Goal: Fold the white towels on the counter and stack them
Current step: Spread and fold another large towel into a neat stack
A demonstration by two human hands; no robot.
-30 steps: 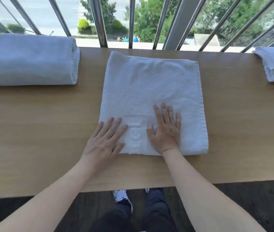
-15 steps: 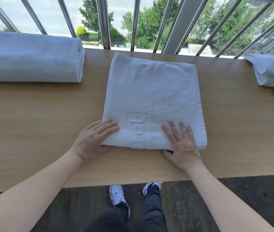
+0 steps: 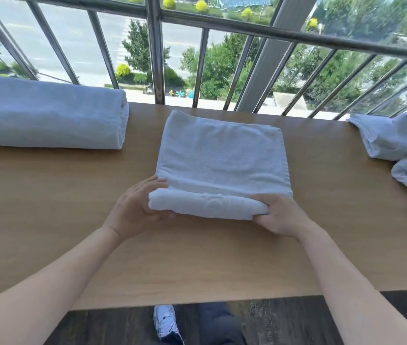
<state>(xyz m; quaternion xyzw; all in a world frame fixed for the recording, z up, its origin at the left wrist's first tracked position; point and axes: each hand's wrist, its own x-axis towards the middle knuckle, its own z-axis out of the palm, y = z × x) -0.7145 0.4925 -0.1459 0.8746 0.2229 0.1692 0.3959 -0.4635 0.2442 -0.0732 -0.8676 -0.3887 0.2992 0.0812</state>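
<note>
Hands, left (image 3: pixel 135 207) and right (image 3: pixel 282 215), grip towel (image 3: pixel 222 158) on counter (image 3: pixel 48 195).

Gripping the near edge of the towel (image 3: pixel 222 158), left hand (image 3: pixel 135 210) at one corner, right hand (image 3: pixel 279 215) at the other. Raised off the counter (image 3: pixel 197 265) and curled over in a thick fold. Off to the far left, a roll (image 3: pixel 48 120); far right, a crumpled heap (image 3: pixel 401 145).

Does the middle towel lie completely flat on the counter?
No, the left hand and right hand grip the raised near edge of the middle towel.
</note>
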